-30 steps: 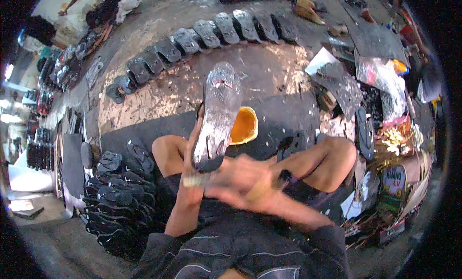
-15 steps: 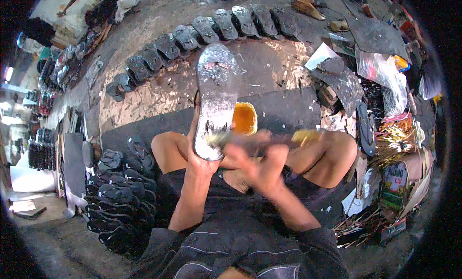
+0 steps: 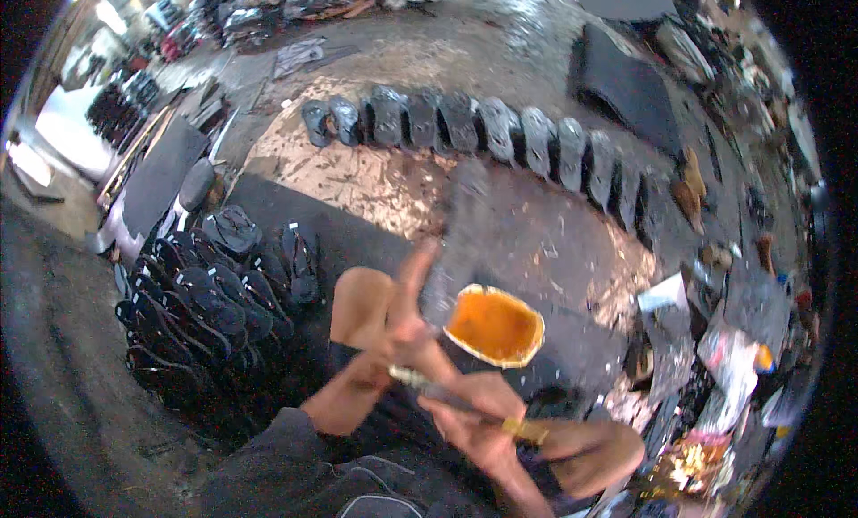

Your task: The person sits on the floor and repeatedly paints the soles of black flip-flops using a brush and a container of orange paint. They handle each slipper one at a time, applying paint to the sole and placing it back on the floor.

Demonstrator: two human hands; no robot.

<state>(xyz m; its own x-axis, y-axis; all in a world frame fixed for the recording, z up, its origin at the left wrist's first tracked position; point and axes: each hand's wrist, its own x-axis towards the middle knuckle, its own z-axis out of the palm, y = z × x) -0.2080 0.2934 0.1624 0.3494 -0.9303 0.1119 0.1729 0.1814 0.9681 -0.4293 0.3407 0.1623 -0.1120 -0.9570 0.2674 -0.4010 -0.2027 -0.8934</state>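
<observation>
My left hand [image 3: 400, 314] is shut on the lower end of a long grey shoe sole [image 3: 458, 236], which stands blurred and tilted away from me. Below it, my right hand [image 3: 472, 412] grips a brush [image 3: 420, 381] with a yellowish handle end, its tip pointing left toward my left wrist. An orange bowl of glue [image 3: 494, 326] with a ragged pale rim sits on the floor just right of the sole, between my knees.
A row of dark soles [image 3: 500, 132] lies side by side across the floor at the back. A heap of black sandals [image 3: 206, 294] sits at my left. Dark rubber sheets [image 3: 626, 80] and mixed clutter [image 3: 733, 357] fill the right side.
The view has swung to the left. My right hand with the brush has dropped from the sole's face to below the bowl. The sole has tilted further away.
</observation>
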